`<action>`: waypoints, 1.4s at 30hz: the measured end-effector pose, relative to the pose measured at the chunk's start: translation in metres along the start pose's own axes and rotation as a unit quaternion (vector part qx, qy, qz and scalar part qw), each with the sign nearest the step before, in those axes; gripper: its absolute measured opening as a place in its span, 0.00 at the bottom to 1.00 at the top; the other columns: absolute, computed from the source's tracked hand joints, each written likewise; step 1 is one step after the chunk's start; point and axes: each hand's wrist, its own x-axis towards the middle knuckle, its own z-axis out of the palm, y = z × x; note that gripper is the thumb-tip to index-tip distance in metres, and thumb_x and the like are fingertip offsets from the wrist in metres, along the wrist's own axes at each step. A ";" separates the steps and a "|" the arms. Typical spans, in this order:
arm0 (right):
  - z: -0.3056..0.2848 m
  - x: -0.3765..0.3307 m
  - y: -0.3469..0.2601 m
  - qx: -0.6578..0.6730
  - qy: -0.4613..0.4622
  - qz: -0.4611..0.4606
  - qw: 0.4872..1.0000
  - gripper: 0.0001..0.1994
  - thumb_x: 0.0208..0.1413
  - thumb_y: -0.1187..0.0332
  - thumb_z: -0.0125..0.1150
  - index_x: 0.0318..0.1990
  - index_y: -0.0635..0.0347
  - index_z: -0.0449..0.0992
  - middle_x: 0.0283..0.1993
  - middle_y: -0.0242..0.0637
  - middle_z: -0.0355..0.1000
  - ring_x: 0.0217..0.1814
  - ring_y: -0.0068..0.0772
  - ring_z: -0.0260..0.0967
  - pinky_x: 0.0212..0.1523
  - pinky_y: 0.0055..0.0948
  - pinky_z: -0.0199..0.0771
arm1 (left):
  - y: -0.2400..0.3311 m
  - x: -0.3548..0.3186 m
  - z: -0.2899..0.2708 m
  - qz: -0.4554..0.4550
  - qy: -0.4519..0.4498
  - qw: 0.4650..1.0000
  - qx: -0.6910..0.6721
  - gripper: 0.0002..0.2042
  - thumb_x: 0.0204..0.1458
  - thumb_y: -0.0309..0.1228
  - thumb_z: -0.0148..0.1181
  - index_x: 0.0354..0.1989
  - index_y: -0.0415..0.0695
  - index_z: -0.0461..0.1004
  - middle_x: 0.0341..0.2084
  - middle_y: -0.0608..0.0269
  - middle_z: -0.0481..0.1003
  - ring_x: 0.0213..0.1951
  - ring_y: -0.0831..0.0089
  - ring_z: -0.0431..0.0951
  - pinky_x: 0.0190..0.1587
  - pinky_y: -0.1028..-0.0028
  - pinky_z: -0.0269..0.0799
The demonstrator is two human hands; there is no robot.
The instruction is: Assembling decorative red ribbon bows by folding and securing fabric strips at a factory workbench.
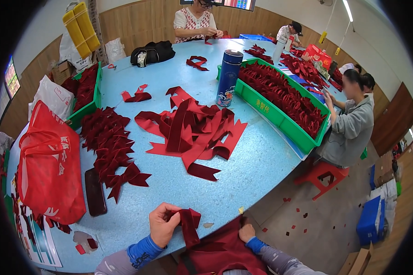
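Observation:
My left hand (164, 224) is closed at the table's near edge, pinching a dark red velvet ribbon (189, 228) between thumb and fingers. The ribbon bends into a loop beside the fingertips and hangs toward the dark red cloth (225, 254) over my lap. Lower and to the right, my right hand (247, 233) rests against that cloth, just off the table edge; its fingers are mostly hidden. Beyond the left hand lies a heap of loose cut ribbons (192, 130). Tied velvet bows (108, 142) are stacked in a row left of the heap.
A dark phone (95, 192) and a red bag (50, 169) lie at left. A blue bottle (228, 78) stands beside a green crate (273, 112) full of bows. Another green crate (96, 94) is at far left. One person (353, 123) sits at right; others work farther back.

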 end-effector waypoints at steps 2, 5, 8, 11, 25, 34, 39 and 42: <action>-0.005 -0.010 0.000 -0.033 -0.117 0.026 0.992 0.21 0.50 0.63 0.53 0.47 0.71 0.65 0.46 0.61 0.64 0.49 0.63 0.62 0.50 0.48 0.67 | 0.000 0.001 0.002 -0.007 0.007 1.000 -0.004 0.03 0.51 0.19 0.56 0.33 0.36 0.71 0.28 0.61 0.76 0.30 0.80 0.75 0.34 0.80 0.73; -0.007 -0.037 -0.001 -0.004 0.064 -0.072 0.995 0.20 0.52 0.64 0.51 0.46 0.73 0.65 0.45 0.62 0.64 0.47 0.62 0.64 0.48 0.48 0.67 | 0.003 0.000 0.002 -0.011 0.010 1.000 -0.001 0.03 0.50 0.19 0.57 0.33 0.36 0.71 0.28 0.61 0.76 0.30 0.80 0.75 0.33 0.80 0.73; -0.015 -0.045 -0.003 -0.028 0.057 -0.087 0.994 0.22 0.52 0.61 0.53 0.44 0.74 0.65 0.44 0.63 0.66 0.45 0.61 0.66 0.46 0.47 0.68 | 0.004 0.000 0.004 -0.012 0.007 1.000 0.006 0.03 0.50 0.19 0.57 0.33 0.36 0.71 0.28 0.62 0.76 0.30 0.80 0.75 0.34 0.80 0.73; -0.024 -0.041 -0.009 -0.046 0.043 -0.085 0.994 0.23 0.52 0.59 0.54 0.43 0.75 0.65 0.43 0.64 0.68 0.44 0.61 0.68 0.44 0.47 0.70 | 0.003 0.001 0.005 -0.017 0.000 1.000 0.015 0.03 0.50 0.19 0.57 0.33 0.36 0.71 0.28 0.62 0.76 0.30 0.80 0.75 0.34 0.80 0.73; -0.015 -0.020 -0.003 -0.059 0.035 -0.092 0.993 0.22 0.49 0.61 0.56 0.41 0.76 0.66 0.34 0.62 0.71 0.38 0.59 0.71 0.39 0.47 0.72 | 0.002 0.001 0.003 -0.009 -0.008 1.000 0.023 0.04 0.51 0.18 0.55 0.34 0.34 0.72 0.28 0.61 0.76 0.31 0.80 0.76 0.35 0.79 0.73; -0.022 -0.012 -0.001 -0.136 -0.078 -0.085 0.984 0.20 0.46 0.63 0.57 0.40 0.73 0.66 0.32 0.60 0.71 0.40 0.60 0.70 0.38 0.45 0.72 | 0.003 0.001 0.006 -0.011 -0.004 1.000 0.026 0.04 0.51 0.18 0.55 0.34 0.34 0.72 0.28 0.61 0.76 0.31 0.80 0.76 0.35 0.79 0.73; -0.017 -0.025 -0.009 -0.158 -0.010 -0.148 0.976 0.22 0.45 0.61 0.57 0.41 0.73 0.69 0.36 0.59 0.69 0.42 0.60 0.68 0.42 0.46 0.71 | -0.001 0.001 0.003 -0.008 -0.006 1.000 0.030 0.04 0.51 0.18 0.55 0.34 0.34 0.72 0.27 0.62 0.77 0.30 0.80 0.75 0.34 0.80 0.73; -0.017 -0.033 -0.010 -0.238 -0.148 -0.214 0.936 0.24 0.48 0.57 0.56 0.41 0.76 0.72 0.50 0.67 0.65 0.52 0.62 0.64 0.49 0.47 0.68 | 0.001 0.000 0.005 -0.009 -0.007 0.999 0.032 0.03 0.51 0.18 0.55 0.34 0.34 0.72 0.27 0.62 0.77 0.30 0.80 0.75 0.34 0.80 0.73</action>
